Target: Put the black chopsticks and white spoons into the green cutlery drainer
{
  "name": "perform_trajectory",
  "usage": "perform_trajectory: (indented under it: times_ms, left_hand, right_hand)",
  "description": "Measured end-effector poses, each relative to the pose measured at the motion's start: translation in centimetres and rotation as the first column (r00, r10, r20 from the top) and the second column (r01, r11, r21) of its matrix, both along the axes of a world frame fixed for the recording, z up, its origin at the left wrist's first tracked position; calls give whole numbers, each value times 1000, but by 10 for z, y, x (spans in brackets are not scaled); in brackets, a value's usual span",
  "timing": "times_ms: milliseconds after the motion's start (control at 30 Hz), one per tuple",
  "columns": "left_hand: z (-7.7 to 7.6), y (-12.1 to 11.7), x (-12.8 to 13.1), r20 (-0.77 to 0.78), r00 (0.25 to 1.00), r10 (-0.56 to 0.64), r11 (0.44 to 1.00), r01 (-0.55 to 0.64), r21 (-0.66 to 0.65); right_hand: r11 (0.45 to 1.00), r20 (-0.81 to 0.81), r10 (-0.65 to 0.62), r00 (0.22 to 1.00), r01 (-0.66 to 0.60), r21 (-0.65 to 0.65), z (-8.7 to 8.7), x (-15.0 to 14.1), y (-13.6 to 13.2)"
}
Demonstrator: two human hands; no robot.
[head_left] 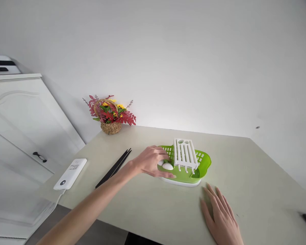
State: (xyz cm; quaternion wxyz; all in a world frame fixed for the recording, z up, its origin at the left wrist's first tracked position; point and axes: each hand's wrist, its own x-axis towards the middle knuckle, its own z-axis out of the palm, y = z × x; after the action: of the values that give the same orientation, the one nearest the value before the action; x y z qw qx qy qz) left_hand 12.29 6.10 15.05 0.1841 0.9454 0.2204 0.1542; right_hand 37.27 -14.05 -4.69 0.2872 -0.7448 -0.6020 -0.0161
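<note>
A green dish-drainer tray (204, 162) with a white base sits in the middle of the beige table (148, 204). A white slotted rack (185, 154) stands on it. My left hand (153, 161) reaches into the tray's left side, fingers curled around a small white rounded object (167, 166). My right hand (220, 214) lies flat on the table just in front of the tray, fingers stretched out, holding nothing.
Black chopsticks (114, 168) lie left of the tray. A white power bank (70, 173) with a cable rests near the table's left edge. A wicker basket of flowers (111, 115) stands at the back against the wall. A white cabinet (20, 136) stands on the left.
</note>
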Motion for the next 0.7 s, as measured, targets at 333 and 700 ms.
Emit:
perform_trajectory:
  times_ms: [333,700]
  left_hand:
    - [-23,30,7,-25,976,-216,880,206,427]
    - [-7,28,6,92,964,-249,869,181,460]
  right_hand:
    - [1000,26,-8,1000,7,30,2,-3,1]
    - [1000,44,-2,999,2,13,1,-1,0]
